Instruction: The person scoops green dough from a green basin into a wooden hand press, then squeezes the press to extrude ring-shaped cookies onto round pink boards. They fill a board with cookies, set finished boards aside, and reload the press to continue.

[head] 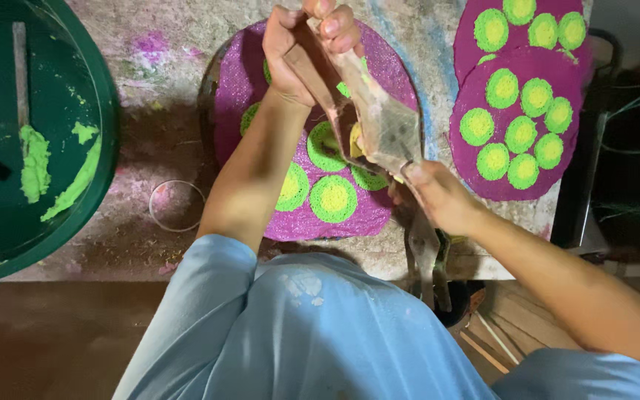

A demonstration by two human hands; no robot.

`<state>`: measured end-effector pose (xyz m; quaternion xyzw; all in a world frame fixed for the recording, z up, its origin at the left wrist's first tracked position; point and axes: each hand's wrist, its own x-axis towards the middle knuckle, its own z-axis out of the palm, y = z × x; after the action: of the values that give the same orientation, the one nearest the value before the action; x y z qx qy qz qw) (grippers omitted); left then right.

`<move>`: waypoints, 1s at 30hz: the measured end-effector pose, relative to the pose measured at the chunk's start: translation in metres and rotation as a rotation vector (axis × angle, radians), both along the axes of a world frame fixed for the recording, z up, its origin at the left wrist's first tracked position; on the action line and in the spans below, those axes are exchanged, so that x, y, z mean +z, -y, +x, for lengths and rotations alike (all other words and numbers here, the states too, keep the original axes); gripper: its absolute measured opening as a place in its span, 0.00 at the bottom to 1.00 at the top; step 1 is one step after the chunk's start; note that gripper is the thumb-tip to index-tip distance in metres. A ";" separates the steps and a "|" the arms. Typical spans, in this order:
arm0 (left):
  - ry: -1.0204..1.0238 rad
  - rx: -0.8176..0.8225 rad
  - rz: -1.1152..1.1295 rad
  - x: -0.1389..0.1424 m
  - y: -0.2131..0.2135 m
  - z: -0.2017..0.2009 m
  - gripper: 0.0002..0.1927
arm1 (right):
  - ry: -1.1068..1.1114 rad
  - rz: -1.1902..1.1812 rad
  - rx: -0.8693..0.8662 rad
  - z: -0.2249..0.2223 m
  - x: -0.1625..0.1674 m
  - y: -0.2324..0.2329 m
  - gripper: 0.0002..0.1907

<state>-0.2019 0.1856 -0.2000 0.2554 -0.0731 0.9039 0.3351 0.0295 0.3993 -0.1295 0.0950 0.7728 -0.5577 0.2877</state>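
Purple paste, pressed into a round disc, lay on the stained worktable right under your hands, with green rings already piped onto it and yellow centres dropped into several of them. Your left hand was clenched around the twisted top of a clear piping bag, fingers curled tight, while your right hand gripped the bag's lower end close above the disc, near the ring you had half covered. The bag looked nearly spent and smeared, though I could not tell for sure how much filling it held, since your hands hid most of it.

To judge by the table, you were partway through this disc: the near rings had their yellow centres, and the ones under your forearm and the bag seemed to lack them or were hidden. Two finished discs sat to your right, overlapping at the table's edge, each fully dotted with green-and-yellow circles, so those were done. On your left a dark green basin held lumps of pale green paste and a flat stick, well apart from the work. A thin wire ring lay on the table between basin and disc, untouched
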 end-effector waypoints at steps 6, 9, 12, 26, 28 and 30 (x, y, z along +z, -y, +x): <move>0.064 0.051 -0.010 -0.004 -0.002 0.005 0.13 | 0.028 -0.036 0.001 -0.008 0.001 -0.012 0.36; -0.019 0.088 -0.028 0.014 0.000 0.001 0.14 | -0.016 0.179 0.065 -0.015 -0.004 -0.011 0.39; -0.123 0.098 -0.095 0.033 0.005 -0.003 0.15 | 0.091 0.008 0.036 -0.009 0.000 -0.012 0.40; 0.084 -0.144 0.073 -0.008 -0.083 0.045 0.11 | 0.021 0.413 -0.066 0.054 0.036 -0.040 0.42; 0.034 -0.164 0.067 -0.016 -0.083 0.043 0.12 | -0.076 0.413 -0.044 0.055 0.032 -0.033 0.42; 0.042 -0.169 0.059 -0.020 -0.084 0.045 0.12 | 0.023 0.252 -0.145 0.056 0.033 -0.031 0.40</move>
<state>-0.1564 0.2698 -0.2200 0.2390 -0.1282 0.8751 0.4008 0.0854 0.4302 -0.0969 0.1925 0.8244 -0.4744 0.2413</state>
